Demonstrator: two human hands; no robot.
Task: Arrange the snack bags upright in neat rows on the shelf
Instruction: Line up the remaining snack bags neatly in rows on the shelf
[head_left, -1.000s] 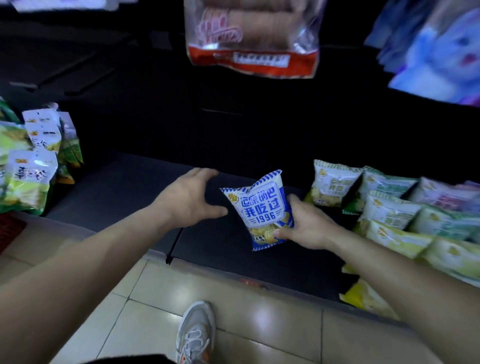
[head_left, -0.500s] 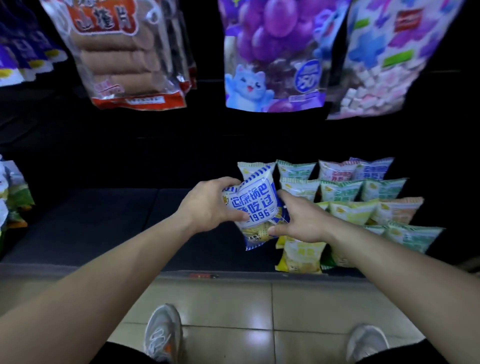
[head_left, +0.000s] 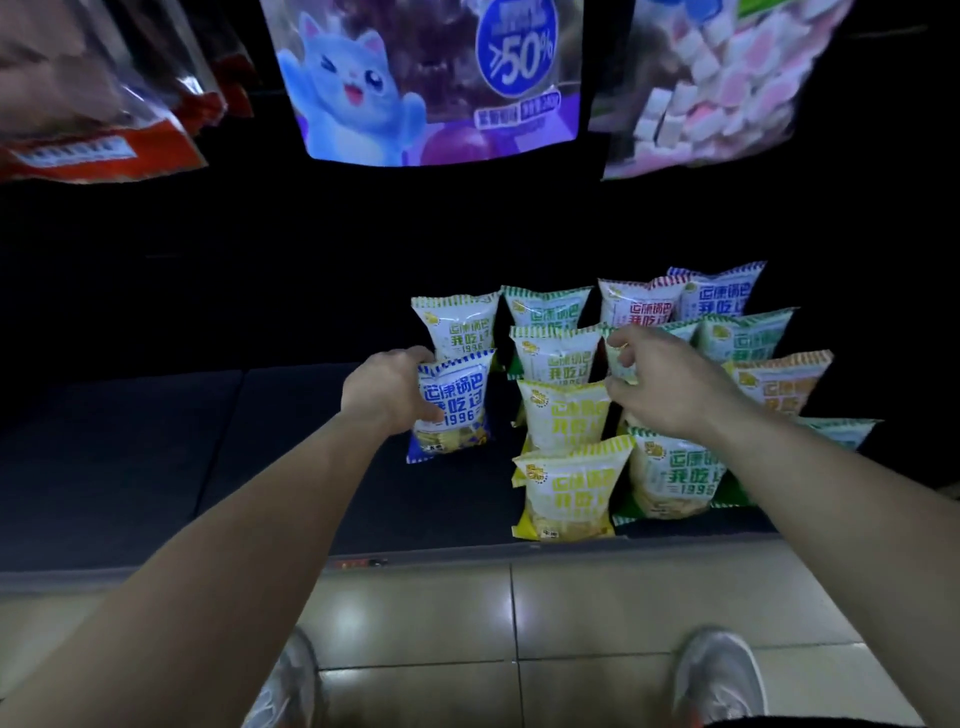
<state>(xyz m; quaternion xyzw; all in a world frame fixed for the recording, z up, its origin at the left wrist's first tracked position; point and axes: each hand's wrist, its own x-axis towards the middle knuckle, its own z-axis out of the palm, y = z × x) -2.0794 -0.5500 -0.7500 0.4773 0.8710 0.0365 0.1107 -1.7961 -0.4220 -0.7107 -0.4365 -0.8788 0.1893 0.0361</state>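
Note:
A blue-and-white snack bag stands upright on the dark shelf, at the left end of the rows. My left hand grips its left edge. Behind it stands a white-and-yellow bag. To the right, several green, yellow, red and orange bags stand in rows, among them a yellow bag at the front and a green one. My right hand hovers over the middle rows, fingers curled around the top of a bag; whether it truly grips it is unclear.
Large bags hang above: a purple one with a blue cat, a pastel one and a red-edged one. The shelf's front lip meets the tiled floor, where my two shoes stand.
The blue bag has travelled right and back, and now stands on the shelf beside the rows. My right hand has let go of it and moved right over the other bags.

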